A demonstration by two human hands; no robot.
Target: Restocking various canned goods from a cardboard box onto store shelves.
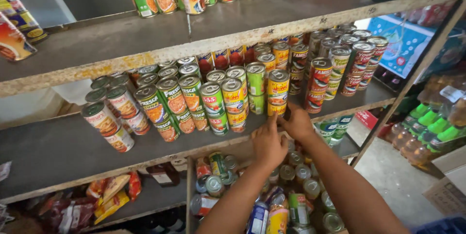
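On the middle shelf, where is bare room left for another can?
Bare board lies left of the stacked cans, toward the shelf's front edge. Around the yellow cans, where both hands reach, stacks stand tightly packed. Right of the red cans only a narrow strip shows.

the grey shelf (58, 151) with a chipped front edge carries cans (213, 99) stacked two high from left of middle to its right end, where red-labelled cans (335, 66) stand; its left end lies bare.
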